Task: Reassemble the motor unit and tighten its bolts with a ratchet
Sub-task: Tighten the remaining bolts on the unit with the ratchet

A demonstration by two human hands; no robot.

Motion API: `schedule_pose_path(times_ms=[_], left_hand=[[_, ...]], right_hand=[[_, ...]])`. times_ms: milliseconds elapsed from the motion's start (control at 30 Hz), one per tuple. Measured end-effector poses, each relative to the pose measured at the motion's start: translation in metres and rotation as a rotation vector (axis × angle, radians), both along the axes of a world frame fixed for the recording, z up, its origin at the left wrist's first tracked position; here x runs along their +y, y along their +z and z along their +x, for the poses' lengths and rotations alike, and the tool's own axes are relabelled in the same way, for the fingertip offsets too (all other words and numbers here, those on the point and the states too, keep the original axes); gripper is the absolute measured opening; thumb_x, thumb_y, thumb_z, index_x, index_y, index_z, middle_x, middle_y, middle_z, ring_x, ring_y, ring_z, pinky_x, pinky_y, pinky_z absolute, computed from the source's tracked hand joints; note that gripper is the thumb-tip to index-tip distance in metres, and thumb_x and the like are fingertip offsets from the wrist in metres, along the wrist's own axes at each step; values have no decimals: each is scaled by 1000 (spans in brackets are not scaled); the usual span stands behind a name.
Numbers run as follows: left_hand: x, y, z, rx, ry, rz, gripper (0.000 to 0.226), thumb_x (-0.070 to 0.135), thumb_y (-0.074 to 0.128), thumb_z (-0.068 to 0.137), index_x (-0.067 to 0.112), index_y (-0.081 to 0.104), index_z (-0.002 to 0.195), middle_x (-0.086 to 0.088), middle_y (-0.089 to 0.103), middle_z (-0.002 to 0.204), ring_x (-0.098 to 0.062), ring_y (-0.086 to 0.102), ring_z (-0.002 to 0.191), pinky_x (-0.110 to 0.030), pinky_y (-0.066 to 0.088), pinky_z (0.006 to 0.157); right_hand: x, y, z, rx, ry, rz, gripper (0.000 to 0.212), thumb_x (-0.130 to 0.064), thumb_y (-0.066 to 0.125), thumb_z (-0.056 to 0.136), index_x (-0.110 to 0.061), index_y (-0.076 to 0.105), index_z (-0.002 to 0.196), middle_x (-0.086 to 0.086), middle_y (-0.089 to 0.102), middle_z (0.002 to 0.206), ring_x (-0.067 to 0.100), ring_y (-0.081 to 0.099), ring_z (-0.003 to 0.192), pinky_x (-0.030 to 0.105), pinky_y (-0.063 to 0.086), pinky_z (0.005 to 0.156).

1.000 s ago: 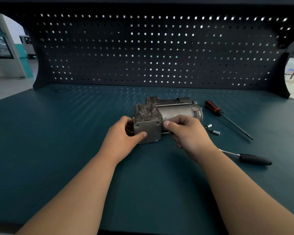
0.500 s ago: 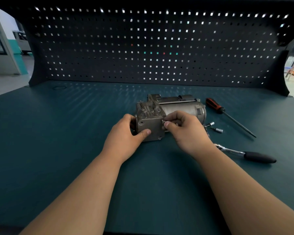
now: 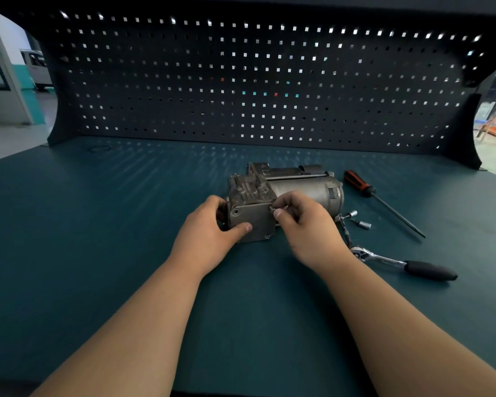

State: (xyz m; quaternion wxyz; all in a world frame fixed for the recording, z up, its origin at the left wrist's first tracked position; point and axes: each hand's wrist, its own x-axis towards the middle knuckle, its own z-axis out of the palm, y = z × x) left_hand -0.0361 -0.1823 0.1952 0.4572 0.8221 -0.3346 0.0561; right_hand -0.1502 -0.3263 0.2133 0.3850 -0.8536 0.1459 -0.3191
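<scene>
motor lying mid-counter | left grip clamped round its cover, thumb pressing | right grip pinching bolt at cover's top-right corner | risk: tilted start cross-threads bolt; easing thumb shifts cover off holes; loose pinch drops bolt

The bolt between right fingers barely shows.

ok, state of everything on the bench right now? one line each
Motor unit: on its side, cover plate in place.
Bolt: at the cover's upper right corner, sticking out.
Left hand: holds the unit, thumb on the cover.
Right hand: pinches the bolt.
Ratchet: lying on the bench, unheld.
Screwdriver: lying unheld.
Two sockets: loose beside the motor.
</scene>
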Motion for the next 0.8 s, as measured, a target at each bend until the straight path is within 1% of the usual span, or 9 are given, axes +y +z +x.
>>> schedule_pose_path(times_ms=[33,133,267,333,433,567,800], left_hand=[[0,0,0,0,-1,-1,36,46,79,70,35,50,88,19,59,87,7,53,80,-15,41,63],[1,1,-1,9,-1,-3,35,47,78,70,40,49,87,20,59,87,8,53,79,-15,40,61],[1,1,-1,11,7,4,35,49,78,69,42,46,83,21,59,86,11,53,77,-14,38,60],[-1,1,0,12,14,5,37,49,79,67,39,48,84,20,59,86,9,53,78,-14,38,60],[-2,1,0,12,21,11,39,50,79,65,37,49,86,19,59,86,7,54,77,-14,38,59],[-2,0,0,19,28,9,38,51,79,65,37,50,86,20,60,86,9,54,76,-13,36,58],[-2,1,-1,21,29,1,38,50,81,64,37,51,85,20,61,84,10,54,75,-14,38,59]], right_hand=[[0,0,0,-1,0,1,20,-19,58,93,-33,54,79,-24,55,57,-1,47,55,13,34,51],[3,2,2,-25,26,14,20,-18,58,93,-32,54,79,-14,51,58,0,46,53,14,32,51],[4,4,4,-53,31,31,20,-16,58,92,-29,55,78,-12,50,58,0,45,52,12,33,49],[1,3,2,-45,8,32,20,-17,60,92,-29,56,77,-14,52,55,0,46,51,11,34,48],[-2,1,0,-31,2,34,20,-16,60,91,-29,56,77,-23,53,54,-1,46,51,11,34,48],[1,2,2,-59,28,51,23,-15,60,92,-32,56,76,-24,53,56,-2,46,51,10,35,49],[-2,1,1,-25,-21,73,22,-17,61,91,-32,57,74,-28,54,57,-4,49,53,8,34,48]])
